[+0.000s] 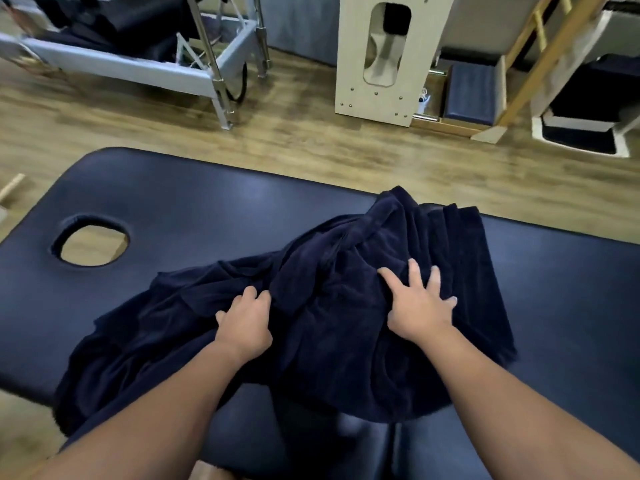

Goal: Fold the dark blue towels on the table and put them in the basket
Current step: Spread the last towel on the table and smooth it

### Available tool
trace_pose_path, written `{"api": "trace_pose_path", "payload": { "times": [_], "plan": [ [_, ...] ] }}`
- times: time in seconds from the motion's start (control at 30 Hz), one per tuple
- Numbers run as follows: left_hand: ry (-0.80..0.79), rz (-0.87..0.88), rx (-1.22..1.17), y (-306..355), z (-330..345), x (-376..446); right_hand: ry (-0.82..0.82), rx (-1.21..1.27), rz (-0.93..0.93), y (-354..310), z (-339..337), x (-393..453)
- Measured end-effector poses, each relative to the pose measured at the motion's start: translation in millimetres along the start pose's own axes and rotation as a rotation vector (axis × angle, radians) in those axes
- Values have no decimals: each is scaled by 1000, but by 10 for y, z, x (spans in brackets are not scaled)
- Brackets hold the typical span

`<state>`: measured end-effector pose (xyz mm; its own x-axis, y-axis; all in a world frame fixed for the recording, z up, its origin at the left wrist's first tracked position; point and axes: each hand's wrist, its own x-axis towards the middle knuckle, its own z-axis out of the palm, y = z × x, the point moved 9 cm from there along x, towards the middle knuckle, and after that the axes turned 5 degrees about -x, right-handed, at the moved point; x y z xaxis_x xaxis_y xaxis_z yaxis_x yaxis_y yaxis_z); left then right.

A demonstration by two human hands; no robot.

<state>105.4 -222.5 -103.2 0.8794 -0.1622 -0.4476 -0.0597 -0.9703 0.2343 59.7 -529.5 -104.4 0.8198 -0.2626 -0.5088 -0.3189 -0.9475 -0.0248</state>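
Wood-plank floor [294, 129] around a padded navy tabletop [207, 209] with an oval face hole [91, 241]. Dark blue towels [329, 323] lie heaped at centre, one edge spilling off the near left side. Left hand [244, 323] fingers curled, gripping cloth; right hand [419, 306] splayed flat, pressing. Basket not visible. Risk: tugging could drag the overhanging part to the floor

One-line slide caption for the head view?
Left hand grips rumpled dark blue towels; right hand presses them on the table.
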Motion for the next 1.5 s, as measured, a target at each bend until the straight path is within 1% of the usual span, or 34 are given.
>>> {"api": "trace_pose_path", "payload": {
  "times": [0.1, 0.23, 0.3, 0.33, 0.37, 0.4, 0.47, 0.5, 0.53, 0.6, 0.67, 0.73, 0.8, 0.87, 0.93, 1.07, 1.2, 1.33, 1.37, 1.47, 1.5],
  "plan": [
    [-8, 76, 19, 521, 68, 113, -1, 57, 93, 650, -29, -12],
    [-18, 220, 84, 1314, 171, 251, -38, 64, 257, 1530, -34, -88],
    [-48, 288, 112, 1648, 244, 275, -87, 37, 344, 1816, -99, -76],
    [-60, 315, 128, 1777, 283, 273, -83, -3, 377, 1905, -191, -54],
    [-62, 336, 141, 1858, 314, 265, -30, -64, 398, 1944, -341, -18],
    [-53, 353, 151, 1892, 330, 250, 61, -114, 390, 1932, -521, 29],
    [-29, 401, 164, 1855, 325, 210, 242, -106, 282, 1760, -827, 162],
    [-29, 428, 163, 1813, 313, 176, 270, -87, 199, 1625, -895, 251],
    [-49, 457, 140, 1780, 302, 131, 253, -88, 128, 1498, -911, 332],
    [-112, 502, 43, 1766, 240, 3, 187, -125, 43, 1294, -856, 452],
    [-166, 527, 11, 1793, 197, -128, 211, -184, -15, 1187, -841, 463],
    [-206, 549, 98, 1786, 193, -248, 268, -262, -75, 1179, -824, 360],
    [-231, 543, 215, 1696, 220, -325, 219, -333, -105, 1299, -683, 185],
    [-207, 531, 331, 1571, 233, -383, 150, -395, -78, 1482, -474, -75],
    [-185, 506, 379, 1465, 225, -454, 166, -449, -35, 1579, -344, -364],
    [-191, 486, 337, 1309, 231, -665, 214, -497, 85, 1573, -126, -871],
    [-156, 426, 324, 1107, 352, -954, 146, -470, 188, 1613, 207, -1367],
    [-20, 343, 414, 855, 497, -1293, 83, -317, 223, 1618, 672, -1874],
    [17, 355, 425, 810, 538, -1408, 63, -304, 211, 1591, 796, -2011],
    [204, 431, 448, 673, 601, -1769, 8, -283, 202, 1530, 1165, -2446],
    [237, 447, 450, 624, 618, -1900, -15, -283, 201, 1504, 1285, -2596]
  ]
}}
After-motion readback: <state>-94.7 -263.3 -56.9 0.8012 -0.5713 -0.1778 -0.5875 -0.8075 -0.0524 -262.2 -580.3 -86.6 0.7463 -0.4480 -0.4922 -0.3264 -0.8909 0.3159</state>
